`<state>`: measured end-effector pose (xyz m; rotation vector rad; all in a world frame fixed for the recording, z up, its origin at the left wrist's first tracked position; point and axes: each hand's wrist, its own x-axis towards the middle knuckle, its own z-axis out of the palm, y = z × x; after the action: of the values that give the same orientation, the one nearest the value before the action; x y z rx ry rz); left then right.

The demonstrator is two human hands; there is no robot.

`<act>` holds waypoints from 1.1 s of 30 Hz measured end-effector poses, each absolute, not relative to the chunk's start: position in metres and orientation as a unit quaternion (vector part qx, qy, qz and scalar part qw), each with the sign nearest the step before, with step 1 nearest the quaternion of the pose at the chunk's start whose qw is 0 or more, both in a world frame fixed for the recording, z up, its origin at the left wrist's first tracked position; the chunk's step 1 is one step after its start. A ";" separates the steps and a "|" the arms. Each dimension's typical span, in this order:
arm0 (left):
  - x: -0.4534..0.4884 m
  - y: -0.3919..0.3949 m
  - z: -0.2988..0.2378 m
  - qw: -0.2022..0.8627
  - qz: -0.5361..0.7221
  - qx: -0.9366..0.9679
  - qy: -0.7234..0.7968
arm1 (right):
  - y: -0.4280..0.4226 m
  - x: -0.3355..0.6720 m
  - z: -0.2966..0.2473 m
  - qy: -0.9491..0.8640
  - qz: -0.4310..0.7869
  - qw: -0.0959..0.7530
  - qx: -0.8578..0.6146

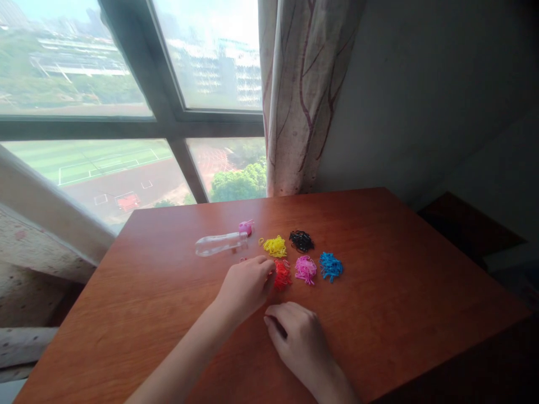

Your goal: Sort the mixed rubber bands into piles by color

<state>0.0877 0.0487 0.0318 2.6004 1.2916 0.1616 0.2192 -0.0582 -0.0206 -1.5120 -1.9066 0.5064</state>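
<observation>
Small rubber bands lie sorted by colour on the table. My left hand (247, 282) is at the left edge of the red rubber bands (282, 274), its fingers curled together and partly hidden by the hand. Closer to me, my right hand (300, 339) rests on the tabletop with thumb and forefinger brought together; anything between them is too small to tell. Beyond the red pile are yellow rubber bands (275, 246) and black rubber bands (302, 240). To its right come pink rubber bands (305, 270) and blue rubber bands (331, 266).
A clear plastic bottle (219, 244) lies on its side behind my left hand, with a pink cap (245, 226) by its mouth. The brown wooden table (400, 292) meets a window (168, 129) and a patterned curtain (305, 95) at its far side.
</observation>
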 end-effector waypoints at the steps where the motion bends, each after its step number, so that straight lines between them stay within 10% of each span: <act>1: 0.086 0.048 0.033 0.114 0.055 0.888 0.443 | -0.058 0.219 -0.020 -0.726 0.194 0.321 -0.576; 33: 0.000 0.014 0.013 0.233 0.108 0.816 0.518 | -0.031 0.195 -0.016 -0.740 0.146 0.259 -0.604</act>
<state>-0.0001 0.0140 0.0133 2.2421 1.4221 0.2978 0.1951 -0.0313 -0.0159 -1.6353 -2.0040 0.3968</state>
